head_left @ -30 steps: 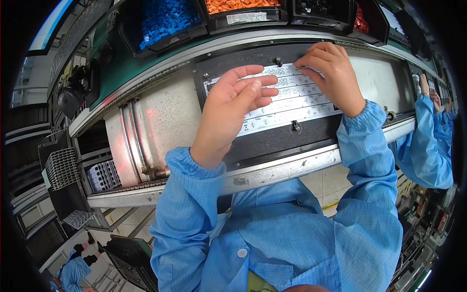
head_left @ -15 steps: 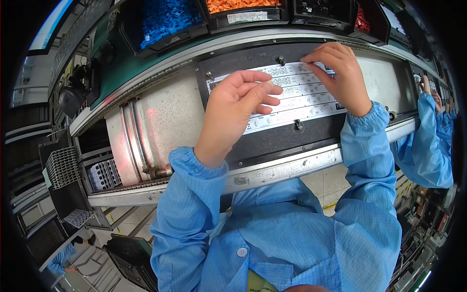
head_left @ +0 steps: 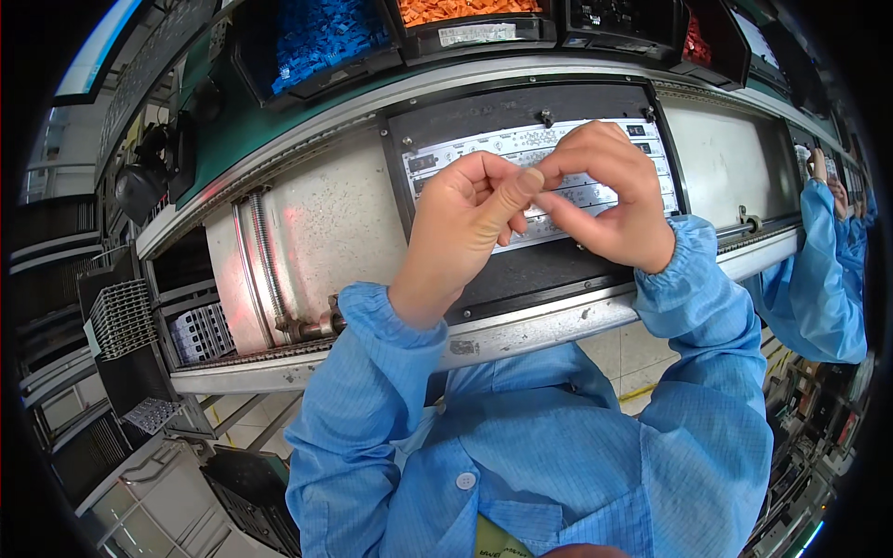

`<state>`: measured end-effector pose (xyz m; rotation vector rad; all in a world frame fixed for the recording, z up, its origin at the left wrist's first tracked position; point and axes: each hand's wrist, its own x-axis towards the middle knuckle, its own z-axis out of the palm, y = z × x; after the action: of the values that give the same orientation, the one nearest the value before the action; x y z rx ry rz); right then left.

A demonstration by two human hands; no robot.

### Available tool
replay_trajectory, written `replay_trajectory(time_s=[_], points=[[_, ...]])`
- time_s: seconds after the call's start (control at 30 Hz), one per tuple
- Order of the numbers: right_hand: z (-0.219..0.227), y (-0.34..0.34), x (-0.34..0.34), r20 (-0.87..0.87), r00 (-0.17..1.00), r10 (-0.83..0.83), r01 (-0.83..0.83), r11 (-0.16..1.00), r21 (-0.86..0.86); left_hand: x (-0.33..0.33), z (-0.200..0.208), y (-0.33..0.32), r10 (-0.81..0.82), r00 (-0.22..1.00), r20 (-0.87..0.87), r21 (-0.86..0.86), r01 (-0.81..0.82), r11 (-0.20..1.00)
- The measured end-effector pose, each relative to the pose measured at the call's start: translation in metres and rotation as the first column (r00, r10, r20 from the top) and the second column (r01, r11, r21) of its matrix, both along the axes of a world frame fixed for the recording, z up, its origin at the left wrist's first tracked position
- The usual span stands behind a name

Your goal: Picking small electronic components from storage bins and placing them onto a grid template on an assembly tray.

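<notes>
My left hand (head_left: pixel 465 219) and my right hand (head_left: pixel 609 191) meet fingertip to fingertip above a white circuit board panel (head_left: pixel 484 144). Both are closed in a pinch; whatever is between the fingers is too small or hidden to name. The panel has rows of small printed marks and some black parts. It lies in a black fixture plate (head_left: pixel 521 279) with small metal posts at its edges, and my hands cover its middle.
Beyond the rail stand black bins holding blue pieces (head_left: pixel 330 42), orange pieces (head_left: pixel 465 11), black pieces (head_left: pixel 609 14) and red pieces (head_left: pixel 696 45). A metal conveyor frame (head_left: pixel 558 321) runs in front of me. Another person's blue sleeve (head_left: pixel 819 279) is at the far right.
My right hand has come down and left from the panel's upper right to meet my left hand. My left fingers have closed in. The fixture with the panel has shifted slightly right.
</notes>
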<state>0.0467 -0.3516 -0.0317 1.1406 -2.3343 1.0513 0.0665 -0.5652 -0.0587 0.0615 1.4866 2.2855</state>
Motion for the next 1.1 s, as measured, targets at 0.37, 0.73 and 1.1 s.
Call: replay_trajectory(time_s=[0.37,0.73,1.1], points=[[-0.002,0.005,-0.001,0.263,0.961,-0.082,0.103,0.992,-0.068,0.006,0.002,0.006,0.041,0.947,-0.318,-0.205,-0.111,0.973],[0.001,0.034,-0.005,0.116,0.984,-0.139,0.135,0.990,0.044,0.008,0.003,0.010,0.021,0.981,-0.192,-0.179,-0.056,0.982],[-0.024,0.081,-0.027,-0.117,0.910,-0.397,0.413,0.850,0.328,0.003,-0.001,0.008,0.042,0.972,-0.233,-0.216,-0.094,0.972]])
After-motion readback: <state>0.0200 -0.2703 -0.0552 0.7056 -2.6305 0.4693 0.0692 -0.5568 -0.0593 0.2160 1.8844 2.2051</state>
